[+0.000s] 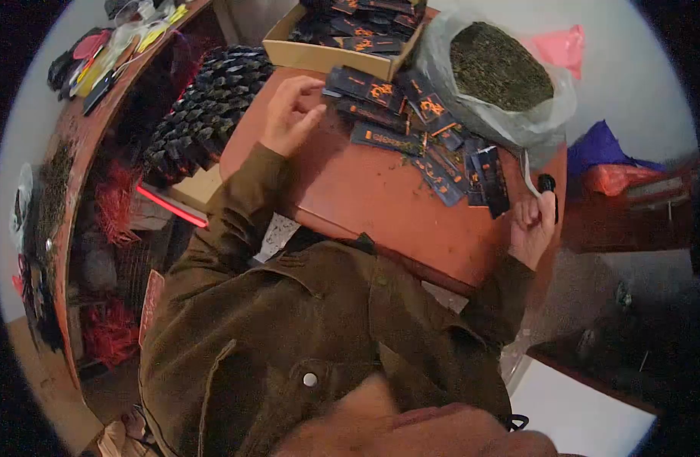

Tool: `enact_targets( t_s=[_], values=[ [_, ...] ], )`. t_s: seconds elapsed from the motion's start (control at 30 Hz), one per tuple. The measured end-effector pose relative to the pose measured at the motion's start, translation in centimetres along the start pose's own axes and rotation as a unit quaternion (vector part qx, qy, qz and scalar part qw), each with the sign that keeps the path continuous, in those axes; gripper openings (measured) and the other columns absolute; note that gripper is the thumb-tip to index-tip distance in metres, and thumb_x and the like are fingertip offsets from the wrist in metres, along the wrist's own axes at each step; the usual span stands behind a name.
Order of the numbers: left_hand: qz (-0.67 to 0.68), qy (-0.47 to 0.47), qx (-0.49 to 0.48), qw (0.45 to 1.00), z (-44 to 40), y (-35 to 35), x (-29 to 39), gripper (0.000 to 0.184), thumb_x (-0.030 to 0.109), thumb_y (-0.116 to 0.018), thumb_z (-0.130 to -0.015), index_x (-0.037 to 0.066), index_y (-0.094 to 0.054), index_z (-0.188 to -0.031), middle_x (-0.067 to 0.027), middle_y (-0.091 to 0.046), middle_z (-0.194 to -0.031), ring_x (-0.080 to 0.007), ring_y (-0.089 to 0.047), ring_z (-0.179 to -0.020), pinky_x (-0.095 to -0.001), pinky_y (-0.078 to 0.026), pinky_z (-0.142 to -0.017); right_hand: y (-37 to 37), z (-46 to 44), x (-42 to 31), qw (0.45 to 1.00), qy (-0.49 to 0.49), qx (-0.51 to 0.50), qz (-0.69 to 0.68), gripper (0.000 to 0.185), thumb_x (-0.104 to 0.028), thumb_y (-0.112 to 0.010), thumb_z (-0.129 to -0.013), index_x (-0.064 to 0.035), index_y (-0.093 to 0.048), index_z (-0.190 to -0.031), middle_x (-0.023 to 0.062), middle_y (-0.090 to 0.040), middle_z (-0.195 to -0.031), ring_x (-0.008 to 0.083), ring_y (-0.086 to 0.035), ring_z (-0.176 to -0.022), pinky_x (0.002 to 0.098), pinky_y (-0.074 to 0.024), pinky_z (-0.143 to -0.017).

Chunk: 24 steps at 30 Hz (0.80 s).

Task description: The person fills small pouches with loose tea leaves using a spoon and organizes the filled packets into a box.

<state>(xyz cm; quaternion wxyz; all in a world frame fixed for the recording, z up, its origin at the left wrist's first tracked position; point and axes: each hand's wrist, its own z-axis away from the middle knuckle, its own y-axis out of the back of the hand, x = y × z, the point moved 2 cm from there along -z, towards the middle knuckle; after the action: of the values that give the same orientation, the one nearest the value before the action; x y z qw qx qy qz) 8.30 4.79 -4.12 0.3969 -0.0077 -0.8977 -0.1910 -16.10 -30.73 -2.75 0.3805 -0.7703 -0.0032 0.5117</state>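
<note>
My left hand [291,114] is at the left of a pile of black packets with orange print [380,91], its fingers apart, fingertips close to the nearest packet. At the table's right side my right hand [533,225] is closed round the lower end of a thin pale utensil [530,177], whose upper end reaches the plastic bag. That clear bag [552,122] stands open and is filled with dark green-brown dried leaf material [498,65]. More packets [487,179] lie scattered between the bag and my right hand.
A cardboard box [327,59] of packets stands at the table's back. Left of the reddish table [350,194] are rows of black packages [205,107] and a shelf [110,99] with assorted items. A small black object [547,184] lies beside my right hand. Pink plastic [565,49] is behind the bag.
</note>
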Motion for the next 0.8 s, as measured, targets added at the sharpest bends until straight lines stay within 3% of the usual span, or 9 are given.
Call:
enact_targets(
  t_s=[0.07,0.17,0.2,0.3,0.33,0.43,0.47,0.63,0.8],
  values=[
    [0.048,-0.004,-0.018,0.999,-0.5,-2.4,1.0,0.036,0.001,-0.067,-0.078,0.005,-0.058,-0.113,-0.0065,-0.053,-0.108,-0.0151,-0.056,-0.093,-0.0262,-0.051,-0.068,0.7,-0.2,0.3,0.999,0.012,-0.034,-0.029,0.022,-0.011,-0.050,-0.096,-0.0111,-0.042,-0.075,-0.0021,-0.035,-0.058,0.0078,-0.032,-0.048,0.0231,-0.0297,-0.046],
    [0.066,-0.006,-0.083,0.994,-1.7,-6.0,3.4,0.035,0.004,-0.067,-0.079,0.006,-0.058,-0.113,-0.0063,-0.053,-0.107,-0.0144,-0.055,-0.094,-0.0266,-0.050,-0.071,-0.5,0.2,0.0,0.997,-0.010,0.020,-0.070,0.023,-0.014,-0.051,-0.097,-0.0115,-0.043,-0.075,-0.0028,-0.034,-0.057,0.0082,-0.032,-0.049,0.0229,-0.0280,-0.047],
    [0.046,-0.004,-0.128,0.991,-2.2,-6.9,4.1,0.039,0.001,-0.068,-0.078,0.006,-0.056,-0.114,-0.0082,-0.055,-0.109,-0.0202,-0.057,-0.098,-0.0304,-0.048,-0.084,-0.2,0.0,0.2,0.997,0.005,-0.018,-0.078,0.023,-0.016,-0.053,-0.096,-0.0125,-0.044,-0.075,-0.0035,-0.031,-0.057,0.0077,-0.031,-0.050,0.0222,-0.0262,-0.048],
    [-0.062,-0.178,-0.156,0.970,-4.2,-9.9,5.3,0.037,0.007,-0.069,-0.076,0.007,-0.057,-0.111,-0.0131,-0.055,-0.107,-0.0286,-0.057,-0.095,-0.0362,-0.047,-0.084,0.5,-0.2,0.6,0.995,0.010,-0.025,-0.101,0.023,-0.018,-0.054,-0.096,-0.0127,-0.044,-0.075,-0.0041,-0.029,-0.057,0.0064,-0.031,-0.051,0.0220,-0.0255,-0.049],
    [-0.089,-0.179,-0.176,0.964,-4.5,-10.7,5.5,0.043,0.003,-0.070,-0.075,0.007,-0.056,-0.115,-0.0135,-0.055,-0.106,-0.0323,-0.056,-0.099,-0.0379,-0.047,-0.086,0.3,-0.4,0.1,0.997,0.025,-0.061,-0.051,0.032,-0.020,-0.053,-0.095,-0.0134,-0.038,-0.068,-0.0039,-0.033,-0.057,0.0077,-0.030,-0.049,0.0251,-0.0235,-0.048],
    [-0.108,-0.105,-0.291,0.945,-5.0,-12.9,6.3,0.042,0.006,-0.070,-0.076,0.008,-0.055,-0.115,-0.0142,-0.055,-0.108,-0.0326,-0.054,-0.103,-0.0386,-0.046,-0.086,0.0,-0.1,-0.4,0.996,0.054,-0.075,-0.016,0.031,-0.012,-0.057,-0.093,-0.0132,-0.038,-0.068,-0.0036,-0.032,-0.056,0.0070,-0.029,-0.047,0.0247,-0.0217,-0.046],
    [-0.111,-0.121,-0.301,0.939,-5.0,-13.6,6.8,0.043,0.008,-0.070,-0.076,0.009,-0.055,-0.116,-0.0144,-0.055,-0.109,-0.0332,-0.054,-0.104,-0.0392,-0.046,-0.087,0.6,-0.4,-0.1,0.996,0.054,-0.053,-0.046,0.031,-0.005,-0.057,-0.090,-0.0127,-0.038,-0.068,-0.0036,-0.032,-0.055,0.0064,-0.028,-0.045,0.0247,-0.0203,-0.043],
    [-0.117,-0.218,-0.325,0.913,-3.6,-17.7,10.1,0.046,0.018,-0.071,-0.076,0.010,-0.054,-0.118,-0.0147,-0.054,-0.109,-0.0359,-0.053,-0.104,-0.0426,-0.044,-0.089,0.7,-0.4,-0.4,0.992,0.048,-0.053,-0.104,0.033,-0.006,-0.057,-0.090,-0.0135,-0.036,-0.066,-0.0037,-0.030,-0.051,0.0075,-0.028,-0.041,0.0250,-0.0207,-0.042],
    [-0.110,-0.279,-0.350,0.887,-3.9,-22.0,10.8,0.063,0.016,-0.076,-0.067,0.011,-0.050,-0.124,-0.0119,-0.054,-0.119,-0.0355,-0.051,-0.107,-0.0441,-0.042,-0.092,1.4,-0.6,-0.3,0.989,0.065,-0.033,-0.133,0.031,-0.006,-0.057,-0.089,-0.0134,-0.037,-0.067,-0.0023,-0.034,-0.050,0.0083,-0.029,-0.040,0.0252,-0.0216,-0.040]
  ],
)
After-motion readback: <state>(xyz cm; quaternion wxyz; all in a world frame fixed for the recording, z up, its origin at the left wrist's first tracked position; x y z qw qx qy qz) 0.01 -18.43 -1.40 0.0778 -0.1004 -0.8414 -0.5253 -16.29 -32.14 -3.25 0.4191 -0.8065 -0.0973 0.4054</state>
